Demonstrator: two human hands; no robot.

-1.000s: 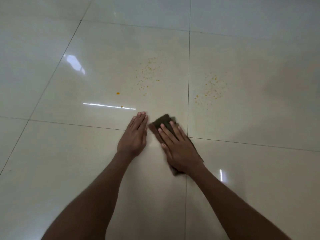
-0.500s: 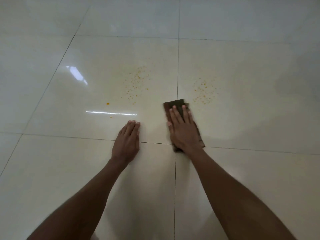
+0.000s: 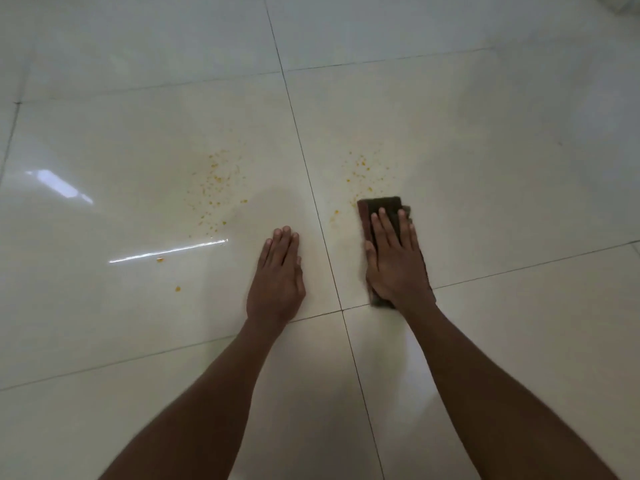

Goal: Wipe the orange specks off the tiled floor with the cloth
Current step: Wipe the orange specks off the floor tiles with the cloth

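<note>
A dark brown folded cloth lies flat on the cream tiled floor. My right hand presses down on it with fingers spread, covering most of it. Just beyond the cloth's far edge is a patch of orange specks on the right tile. A second, wider patch of orange specks lies on the left tile, with two larger single specks nearer me. My left hand rests palm down on the bare floor left of the grout line, holding nothing.
Dark grout lines cross between my hands. Bright light reflections streak the glossy left tile. A pale object's corner shows at the far top right.
My right hand slid the cloth forward and to the right, across the grout line onto the right tile, up to the near edge of the right speck patch. My left hand stayed planted.
</note>
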